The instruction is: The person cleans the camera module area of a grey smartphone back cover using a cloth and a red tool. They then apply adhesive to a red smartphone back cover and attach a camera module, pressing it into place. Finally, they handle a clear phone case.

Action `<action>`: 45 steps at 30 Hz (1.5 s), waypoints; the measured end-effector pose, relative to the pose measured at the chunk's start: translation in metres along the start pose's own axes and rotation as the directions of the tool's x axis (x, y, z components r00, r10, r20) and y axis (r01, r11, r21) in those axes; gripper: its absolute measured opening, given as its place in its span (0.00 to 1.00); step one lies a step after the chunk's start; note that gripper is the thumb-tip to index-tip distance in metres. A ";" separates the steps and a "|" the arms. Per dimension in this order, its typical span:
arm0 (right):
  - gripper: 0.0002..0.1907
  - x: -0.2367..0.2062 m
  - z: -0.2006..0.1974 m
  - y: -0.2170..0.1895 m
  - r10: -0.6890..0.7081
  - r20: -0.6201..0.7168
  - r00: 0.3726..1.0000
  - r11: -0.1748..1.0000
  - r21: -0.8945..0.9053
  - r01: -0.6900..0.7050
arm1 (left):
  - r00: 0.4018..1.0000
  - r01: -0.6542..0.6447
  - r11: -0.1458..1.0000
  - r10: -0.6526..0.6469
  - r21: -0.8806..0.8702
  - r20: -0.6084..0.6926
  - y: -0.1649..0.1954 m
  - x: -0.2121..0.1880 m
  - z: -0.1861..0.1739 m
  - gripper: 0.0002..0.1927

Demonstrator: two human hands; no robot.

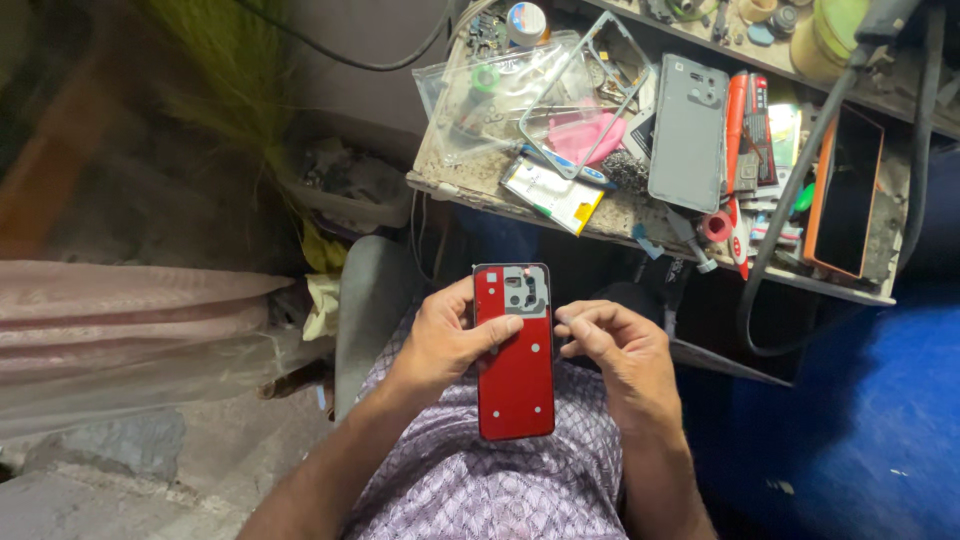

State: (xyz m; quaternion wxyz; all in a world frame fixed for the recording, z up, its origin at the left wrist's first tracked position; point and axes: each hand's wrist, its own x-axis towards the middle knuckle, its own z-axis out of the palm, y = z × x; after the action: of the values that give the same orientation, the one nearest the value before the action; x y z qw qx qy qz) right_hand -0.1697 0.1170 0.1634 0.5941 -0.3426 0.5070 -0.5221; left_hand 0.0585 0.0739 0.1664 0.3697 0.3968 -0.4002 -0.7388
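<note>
My left hand (447, 345) grips a red phone back panel (517, 375) by its left edge, thumb lying across its face. The panel stands upright over my lap, its grey camera cutout at the top. My right hand (618, 352) is at the panel's right edge with fingers curled and the fingertips pinched close to the upper right side; whether it pinches anything is too small to tell. Below both hands is my lap in a checked purple cloth (480, 480).
A cluttered workbench (470, 185) lies ahead with a grey phone back cover (688, 132), clear plastic bags (500, 95), a pink piece (585, 135), red tools (738, 150), an orange-framed phone (845, 190) and black cables (790, 210). Blue surface at right, rubble floor at left.
</note>
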 end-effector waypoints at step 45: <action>0.07 0.033 -0.008 -0.094 -0.479 -0.359 0.801 0.636 -0.771 0.036 | 0.979 -0.179 0.983 0.173 -0.045 -0.104 -0.021 -0.011 -0.026 0.35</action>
State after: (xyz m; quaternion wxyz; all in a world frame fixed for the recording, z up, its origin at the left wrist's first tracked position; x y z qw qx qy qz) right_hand -0.2047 0.0653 0.2414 0.1557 -0.4630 0.7587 -0.4309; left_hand 0.0808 0.0841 0.1414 0.4639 0.3859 -0.3945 -0.6930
